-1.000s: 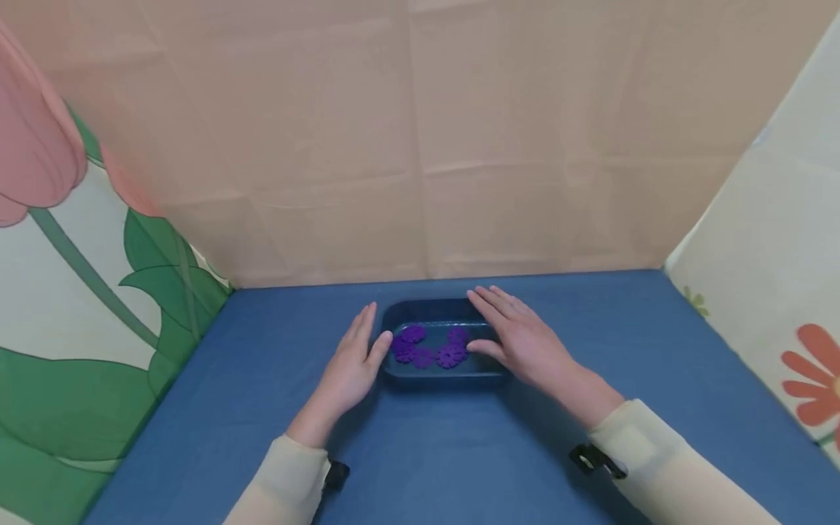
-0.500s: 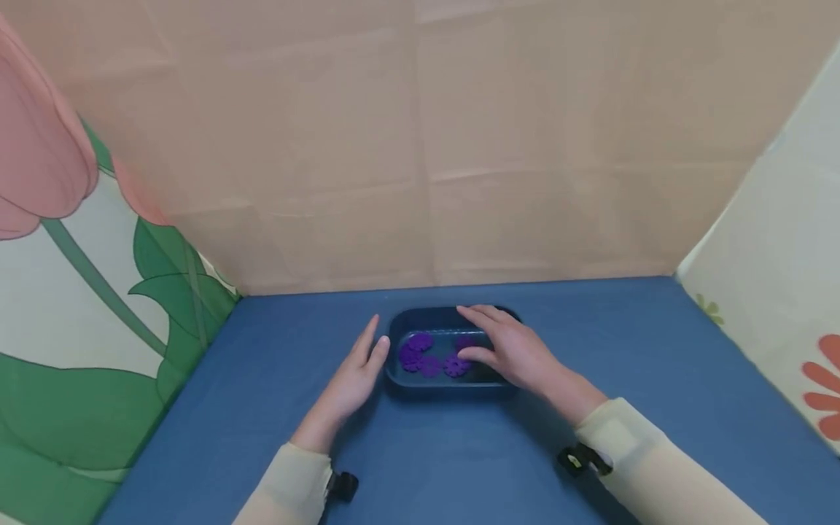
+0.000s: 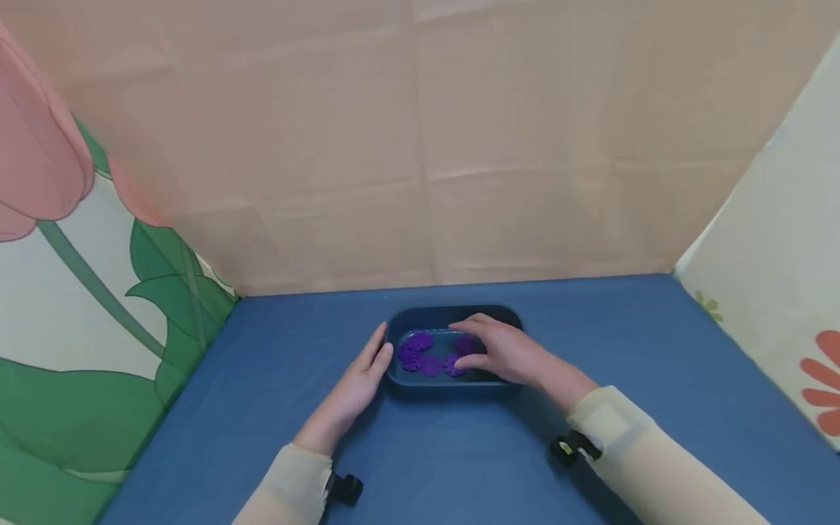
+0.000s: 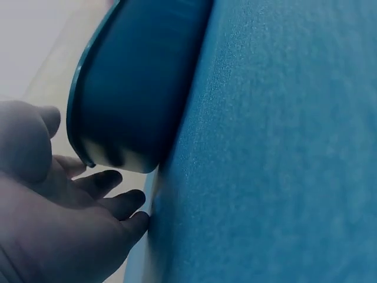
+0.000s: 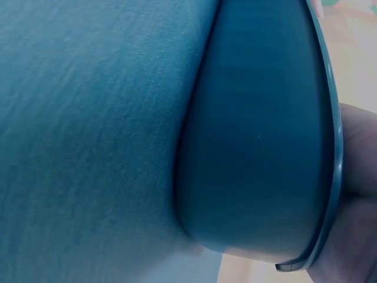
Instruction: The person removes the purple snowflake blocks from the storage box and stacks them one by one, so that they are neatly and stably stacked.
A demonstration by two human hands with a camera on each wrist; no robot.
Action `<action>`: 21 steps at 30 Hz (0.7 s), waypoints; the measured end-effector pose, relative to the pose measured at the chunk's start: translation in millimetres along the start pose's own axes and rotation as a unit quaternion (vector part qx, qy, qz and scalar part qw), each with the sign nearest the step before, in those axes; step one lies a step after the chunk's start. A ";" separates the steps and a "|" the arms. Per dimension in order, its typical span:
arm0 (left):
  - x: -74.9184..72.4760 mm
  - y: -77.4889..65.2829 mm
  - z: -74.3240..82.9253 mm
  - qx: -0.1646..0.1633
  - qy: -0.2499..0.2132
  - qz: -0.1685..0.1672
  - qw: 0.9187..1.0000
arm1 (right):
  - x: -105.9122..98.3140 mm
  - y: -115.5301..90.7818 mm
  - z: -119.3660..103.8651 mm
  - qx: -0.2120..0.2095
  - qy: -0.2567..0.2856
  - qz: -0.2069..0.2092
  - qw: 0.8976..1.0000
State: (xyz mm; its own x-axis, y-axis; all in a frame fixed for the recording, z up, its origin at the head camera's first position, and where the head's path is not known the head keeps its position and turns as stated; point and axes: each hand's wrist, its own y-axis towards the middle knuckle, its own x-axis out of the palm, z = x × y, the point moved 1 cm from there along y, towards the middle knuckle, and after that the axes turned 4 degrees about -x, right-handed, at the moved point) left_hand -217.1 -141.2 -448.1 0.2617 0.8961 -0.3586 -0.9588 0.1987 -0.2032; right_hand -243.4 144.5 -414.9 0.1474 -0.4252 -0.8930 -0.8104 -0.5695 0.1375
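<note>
A dark blue rectangular tray (image 3: 446, 386) stands on the blue cloth and holds several purple flower-shaped discs (image 3: 429, 366), some at its left end and others toward the right. My left hand (image 3: 354, 383) is at the tray's left end, its fingers fairly straight along the outside; in the left wrist view the fingertips lie right by the tray's end wall (image 4: 135, 82). Over the tray's right half reaches my right hand (image 3: 502, 354), thumb and fingers spread apart above the right-hand discs and partly hiding them. From the right wrist camera, the tray's side (image 5: 259, 135) covers most of the fingers.
Blue cloth (image 3: 446, 459) covers the table, with a plain beige backdrop (image 3: 328, 146) rising behind it. Flower-printed panels stand at the left (image 3: 65, 423) and right (image 3: 755, 240). A small black device (image 3: 344, 488) is strapped at the left wrist.
My right hand has moved left and lower, from the tray's right rim to over the discs. My left hand has shifted slightly, staying by the tray's left end.
</note>
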 end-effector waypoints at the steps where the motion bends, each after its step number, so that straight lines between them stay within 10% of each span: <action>1: 0.0 -0.4 0.0 -0.002 -0.002 -0.001 1.000 | 0.4 1.4 0.1 -0.005 0.004 -0.007 1.000; 21: -4.0 4.5 -11.6 0.035 -0.017 -0.025 0.999 | 6.5 17.2 -0.9 -0.023 -0.001 -0.067 0.997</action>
State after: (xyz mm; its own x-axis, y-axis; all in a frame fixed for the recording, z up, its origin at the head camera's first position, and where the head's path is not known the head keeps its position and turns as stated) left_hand -221.1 -148.4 -458.2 0.3070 0.8970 -0.3180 -0.9501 0.2698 -0.1563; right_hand -255.8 131.3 -417.9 0.2519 -0.3409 -0.9057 -0.7566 -0.6529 0.0353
